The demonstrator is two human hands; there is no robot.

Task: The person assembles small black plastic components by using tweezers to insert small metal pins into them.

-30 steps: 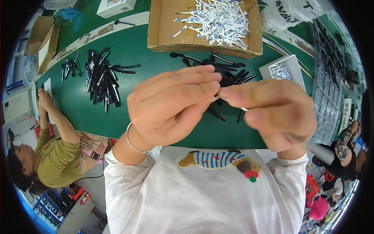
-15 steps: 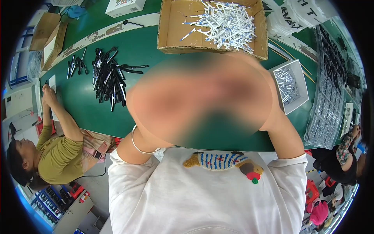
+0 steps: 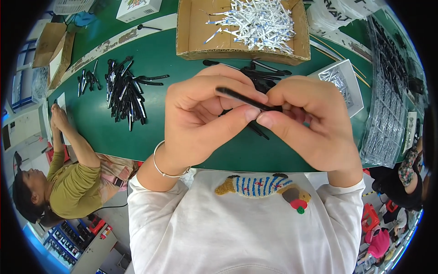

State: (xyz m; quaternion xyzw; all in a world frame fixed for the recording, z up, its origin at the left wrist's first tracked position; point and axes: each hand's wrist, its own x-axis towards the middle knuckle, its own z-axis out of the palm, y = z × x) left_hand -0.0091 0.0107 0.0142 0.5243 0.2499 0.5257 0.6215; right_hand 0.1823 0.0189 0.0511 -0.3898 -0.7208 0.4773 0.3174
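Observation:
My left hand [image 3: 200,121] and my right hand [image 3: 317,121] meet over the green table, thumbs and fingers pinched on one slim black stick-shaped part [image 3: 238,97]. It slants down from left to right, and its right end is partly hidden by my fingers. Its exact kind is not clear. Behind and beneath my hands lies a pile of similar black parts [image 3: 260,75], largely covered by them. A larger heap of black parts [image 3: 125,93] lies left of my left hand, with a smaller cluster [image 3: 87,82] farther left.
A cardboard box [image 3: 242,56] of white-and-blue slips [image 3: 262,25] stands at the far side. Right of my right hand is a white box [image 3: 357,108] of silver pieces [image 3: 335,80]. Clear plastic trays [image 3: 385,118] line the right edge. A co-worker [image 3: 75,192] sits at the left.
My hands, smeared over in the earlier frame, now show clearly, pinching the black part. The view has shifted slightly. What they held before cannot be made out.

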